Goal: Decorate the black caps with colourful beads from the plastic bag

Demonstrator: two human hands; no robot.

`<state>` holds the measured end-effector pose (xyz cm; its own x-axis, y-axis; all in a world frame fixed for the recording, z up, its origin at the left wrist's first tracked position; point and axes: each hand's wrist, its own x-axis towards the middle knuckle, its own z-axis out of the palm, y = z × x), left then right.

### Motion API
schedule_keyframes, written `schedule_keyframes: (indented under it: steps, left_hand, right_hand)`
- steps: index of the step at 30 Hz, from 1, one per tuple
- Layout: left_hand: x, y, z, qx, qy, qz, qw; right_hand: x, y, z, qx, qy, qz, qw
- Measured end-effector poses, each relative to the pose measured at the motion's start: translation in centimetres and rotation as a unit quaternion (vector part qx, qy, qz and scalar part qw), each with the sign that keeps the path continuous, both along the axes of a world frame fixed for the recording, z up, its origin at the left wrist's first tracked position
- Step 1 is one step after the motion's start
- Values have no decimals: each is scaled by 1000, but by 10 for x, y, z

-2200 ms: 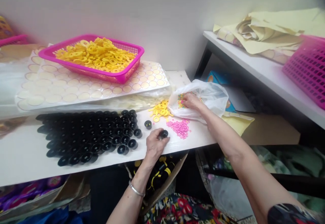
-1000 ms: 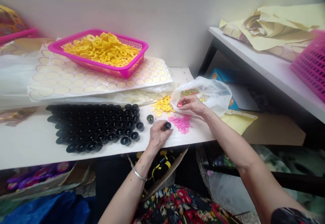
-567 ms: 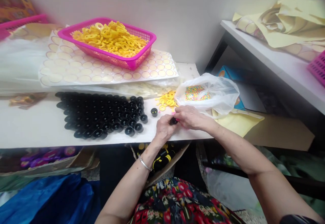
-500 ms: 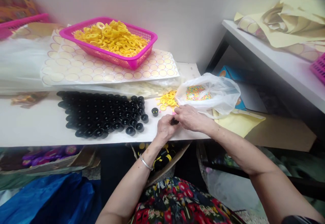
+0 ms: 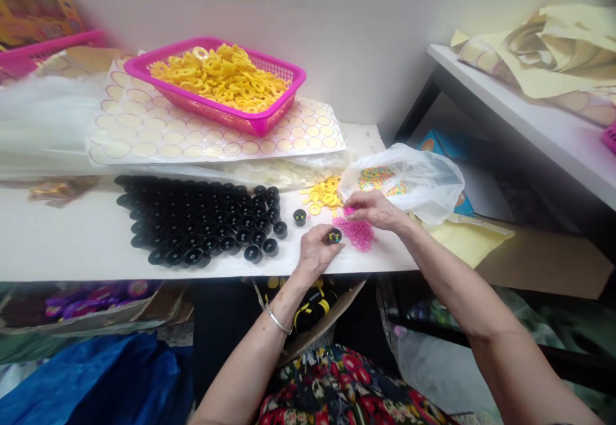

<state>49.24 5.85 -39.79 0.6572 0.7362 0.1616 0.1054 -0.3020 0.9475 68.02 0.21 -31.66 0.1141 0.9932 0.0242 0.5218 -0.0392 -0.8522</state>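
Note:
My left hand [image 5: 315, 251] is closed around a small black cap [image 5: 333, 237] with coloured beads inside, holding it on the white table [image 5: 58, 245]. Just right of it, my right hand [image 5: 375, 208] pinches a pink piece [image 5: 348, 210] above a little heap of pink rings [image 5: 357, 232]. Behind that hand lies a clear plastic bag [image 5: 423, 181] with multicoloured beads [image 5: 378, 178]. A small pile of yellow rings [image 5: 325, 195] lies left of the bag. One lone black cap [image 5: 299, 217] stands between the yellow pile and a large block of black caps [image 5: 202, 223].
A pink basket [image 5: 269, 117] full of yellow rings sits on sheets of round stickers [image 5: 144, 139] at the back. Crumpled yellow paper [image 5: 539, 59] lies on a side shelf [image 5: 520, 123] to the right. An open box with black and yellow parts [image 5: 310, 306] stands under the table.
My right hand left the bag, met my left hand at the cap, then drew back holding a pink piece. Coloured beads now show inside the cap. The view shifted slightly.

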Motion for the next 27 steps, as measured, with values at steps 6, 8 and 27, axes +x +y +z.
schedule_keyframes:
  steps: [6,8,27]
  left_hand:
    - [-26,-4,6,120,60,13,991]
    - [-35,-6,5,143,85,20,986]
    - [-44,-1,-14,253,100,139,952]
  right_hand:
    - [7,21,3,94,-329,-111,933]
    - [-7,42,1,86,-402,-38,911]
    - [-9,83,-46,24,-509,195,838]
